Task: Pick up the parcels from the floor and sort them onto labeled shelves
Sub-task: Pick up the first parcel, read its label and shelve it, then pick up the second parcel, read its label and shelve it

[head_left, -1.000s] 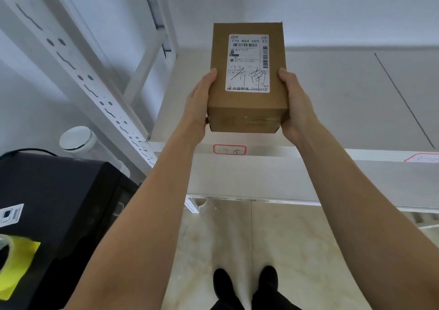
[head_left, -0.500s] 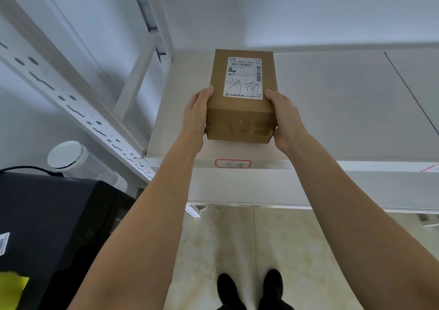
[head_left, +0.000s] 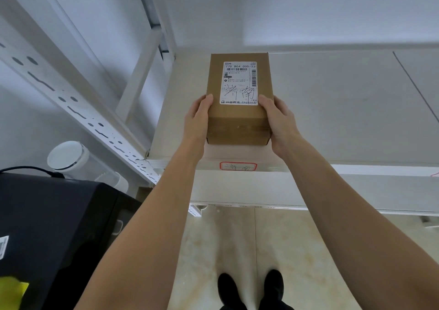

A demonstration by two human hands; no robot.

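A brown cardboard parcel [head_left: 237, 122] with a white shipping label and handwritten characters on top rests on the pale shelf board [head_left: 344, 110], near its left front corner. My left hand [head_left: 198, 117] presses its left side and my right hand [head_left: 278, 119] presses its right side. A red-bordered shelf label [head_left: 238, 166] with similar handwriting sticks to the shelf's front edge just below the parcel.
White perforated shelf uprights [head_left: 78, 110] rise on the left. A black box [head_left: 54, 226] with a yellow item and a white round-lidded container [head_left: 67, 159] stand at lower left. Another red-bordered label [head_left: 435, 173] sits at the far right edge. Tiled floor and my shoes lie below.
The parcel has come down from above the shelf and moved forward onto the shelf board, both hands still on its sides.
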